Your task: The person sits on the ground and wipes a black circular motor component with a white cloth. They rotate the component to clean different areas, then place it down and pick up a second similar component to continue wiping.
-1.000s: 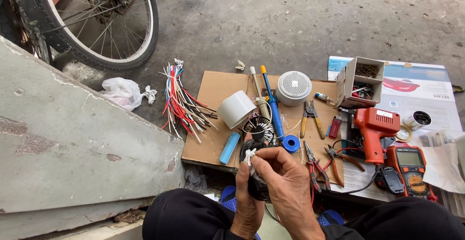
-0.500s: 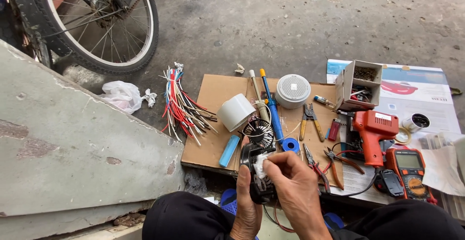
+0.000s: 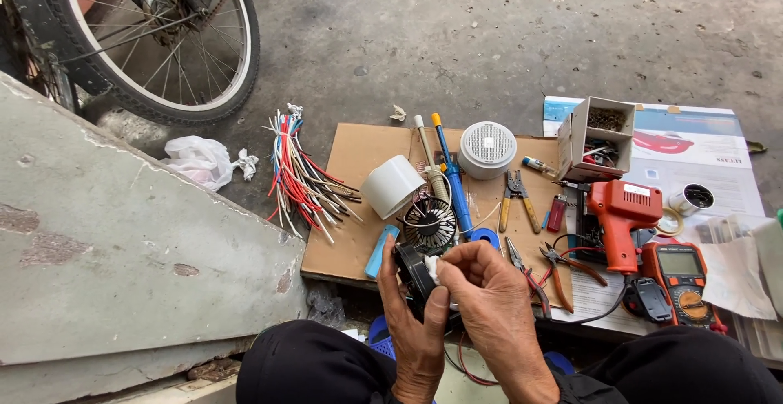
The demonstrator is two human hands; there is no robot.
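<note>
While the left hand [image 3: 416, 322] grips the small black fan housing [image 3: 416, 278] steady over the lap, the right hand [image 3: 489, 306] pinches a white scrap [image 3: 433, 269] against it, tools within reach on the cardboard sheet [image 3: 359, 208].

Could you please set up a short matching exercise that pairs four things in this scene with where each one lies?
Things:
1. black part
2. bundle of wires
3. orange multimeter
4. bicycle wheel

Places:
A. far right, beside the orange heat gun
B. top left, on the concrete
C. on the ground just left of the cardboard sheet
D. held between the left hand and the right hand

Pairs: 1-D, 2-C, 3-A, 4-B
</note>
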